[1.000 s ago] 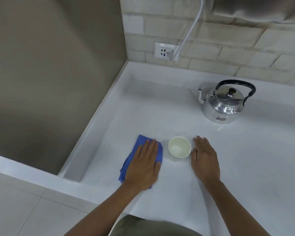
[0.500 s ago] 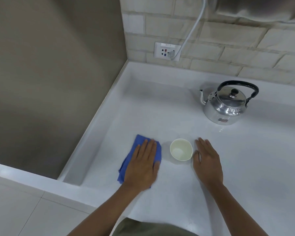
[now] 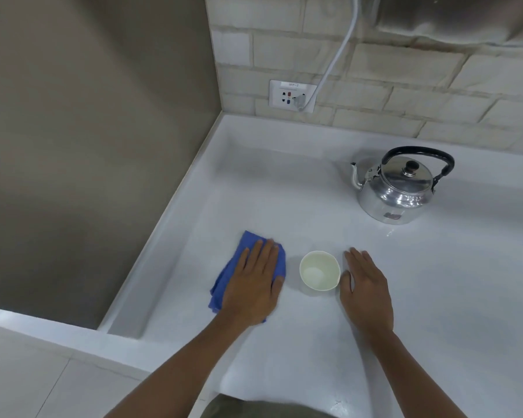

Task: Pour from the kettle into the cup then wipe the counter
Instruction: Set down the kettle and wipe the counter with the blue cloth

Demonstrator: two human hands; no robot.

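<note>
Left hand point(image 3: 255, 282) lies flat, palm down, fingers straight and together, pressing on the blue cloth point(image 3: 227, 276) in the lower-centre-left of the frame. Cloth is crumpled/folded, mostly under the palm, with its blue edges showing at the top and left of the hand.

Right hand point(image 3: 366, 286) is flat on the white counter point(image 3: 450, 282), fingers straight and relaxed, holding nothing. Its thumb side sits just beside the cup point(image 3: 319, 270); can't tell if it actually touches.

Cup is white, upright, between the two hands at centre frame, closer to the right hand than to the cloth. A pale patch shows at its bottom; can't tell whether that's liquid.

Kettle point(image 3: 400, 188) is upright on the counter in the right-middle of the frame, well apart from cup and hands. Shiny metal body, lid on with a dark knob, black handle arched over the top, spout pointing frame-left. Small wet-looking glint on the counter just below its base.

Background: wall socket point(image 3: 293, 95) on the brick-pattern tile wall at top centre, white cable point(image 3: 341, 52) plugged in and running up out of frame. Plain brown-grey wall point(image 3: 88, 131) fills the left of the frame. Counter has a raised lip along left and back edges.
</note>
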